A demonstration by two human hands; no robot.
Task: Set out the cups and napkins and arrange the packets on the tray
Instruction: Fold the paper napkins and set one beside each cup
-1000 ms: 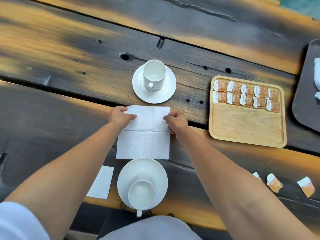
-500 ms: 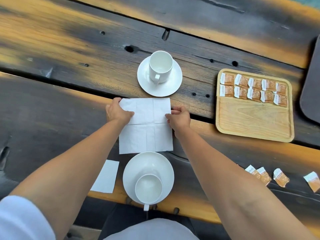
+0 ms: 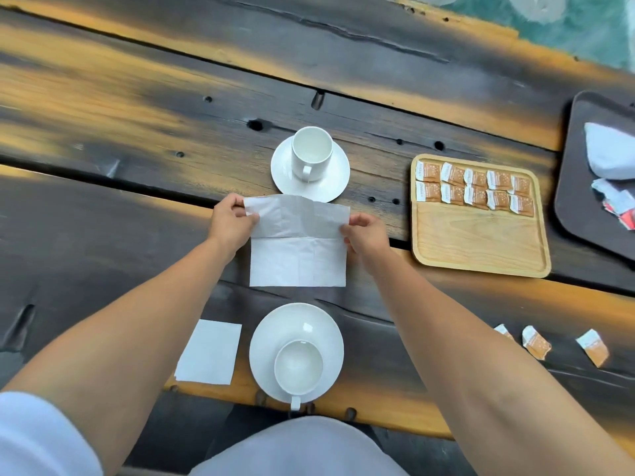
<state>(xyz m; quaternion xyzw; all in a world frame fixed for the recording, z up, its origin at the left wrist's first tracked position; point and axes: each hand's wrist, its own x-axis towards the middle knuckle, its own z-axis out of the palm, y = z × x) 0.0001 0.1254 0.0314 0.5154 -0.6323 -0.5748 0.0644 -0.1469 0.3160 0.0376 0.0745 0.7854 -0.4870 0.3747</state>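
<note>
A white napkin [image 3: 297, 259] lies unfolded between two cups on the dark wooden table. Its far half is lifted off the wood. My left hand [image 3: 231, 221] pinches the far left corner and my right hand [image 3: 365, 231] pinches the far right corner. A white cup [image 3: 312, 153] stands on a saucer [image 3: 332, 187] beyond the napkin. A second cup [image 3: 298, 367] on its saucer [image 3: 297, 321] sits near me. A folded napkin [image 3: 209, 352] lies left of that saucer. The wooden tray [image 3: 481, 238] at right holds two rows of orange packets [image 3: 475, 187] along its far side.
Three loose orange packets [image 3: 534, 345] lie on the table at the near right, partly behind my right forearm. A dark tray [image 3: 577, 187] with white wrappers sits at the right edge. The table's near edge runs just behind the near saucer.
Both hands have raised the napkin's far edge off the table and are bringing it toward me; before, the napkin lay flat under my fingers.
</note>
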